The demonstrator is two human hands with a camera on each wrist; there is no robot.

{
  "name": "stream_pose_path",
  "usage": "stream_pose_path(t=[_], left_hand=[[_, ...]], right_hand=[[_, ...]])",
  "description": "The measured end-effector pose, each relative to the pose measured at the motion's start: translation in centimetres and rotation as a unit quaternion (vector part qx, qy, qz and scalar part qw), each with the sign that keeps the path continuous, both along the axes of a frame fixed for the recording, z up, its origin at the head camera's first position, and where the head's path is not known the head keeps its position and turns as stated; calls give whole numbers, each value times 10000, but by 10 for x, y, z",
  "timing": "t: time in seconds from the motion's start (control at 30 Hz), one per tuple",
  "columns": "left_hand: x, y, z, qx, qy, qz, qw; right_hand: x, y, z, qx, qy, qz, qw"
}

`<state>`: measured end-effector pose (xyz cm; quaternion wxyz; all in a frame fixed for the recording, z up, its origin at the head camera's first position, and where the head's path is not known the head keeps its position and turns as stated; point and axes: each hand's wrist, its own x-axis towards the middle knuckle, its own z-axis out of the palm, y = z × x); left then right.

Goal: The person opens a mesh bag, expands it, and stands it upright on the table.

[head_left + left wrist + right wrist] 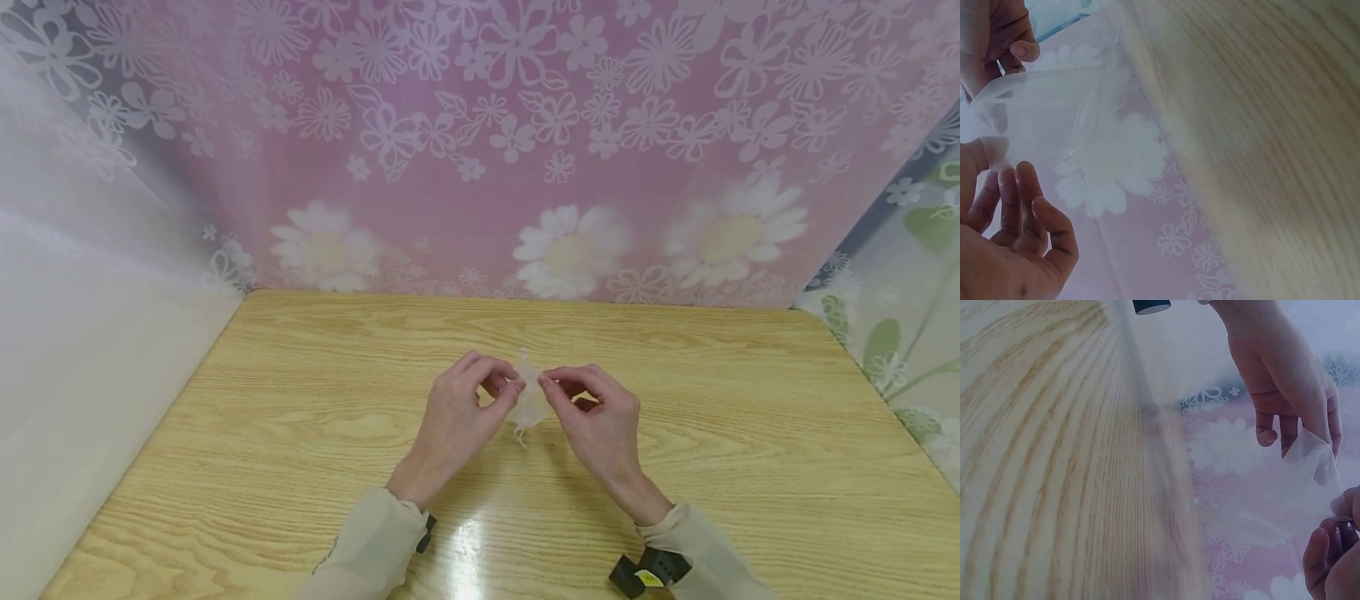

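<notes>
A small, sheer white drawstring pouch (pixel 529 403) is stretched between both hands above the wooden table. Thin cords stick out from its far and near ends in the head view. My left hand (pixel 468 408) pinches one side with thumb and fingertips. On the opposite side, my right hand (pixel 600 417) pinches the other edge. The left wrist view shows the see-through fabric (pixel 1041 119) spread between the two hands, with a gathered band and loose cord ends. In the right wrist view, the pouch (pixel 1297 487) hangs between the hands, its far corner lying over the left fingers.
Light wooden table (pixel 300 400) lies under both hands. A pink flowered curtain (pixel 450 183) hangs along its back edge, with a pale sheet (pixel 97 292) at the left and a leafy one (pixel 922 317) at the right. Black devices (pixel 648 571) are strapped at both wrists.
</notes>
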<state>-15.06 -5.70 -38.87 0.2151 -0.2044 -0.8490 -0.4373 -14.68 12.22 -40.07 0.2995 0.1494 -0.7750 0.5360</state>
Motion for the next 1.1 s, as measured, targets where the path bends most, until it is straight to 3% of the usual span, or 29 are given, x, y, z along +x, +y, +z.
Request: stream_pose_path(t=[0.33, 0.67, 0.77, 0.97, 1.1], left_hand=[[-2, -3, -1, -32, 0, -229, 9997], [-4, -3, -2, 512, 50, 6, 9987], [-4, -3, -2, 557, -145, -10, 9983], [-2, -4, 0, 277, -590, -156, 9977], [-1, -5, 3, 69, -574, -334, 9978]], right_hand=[[0, 1, 0, 152, -179, -21, 9997], [0, 3, 2, 116, -1123, 24, 9936], [1, 3, 3, 93, -1321, 4, 9912], [2, 4, 3, 223, -1238, -97, 9920], [2, 4, 4, 328, -1058, -138, 9937]])
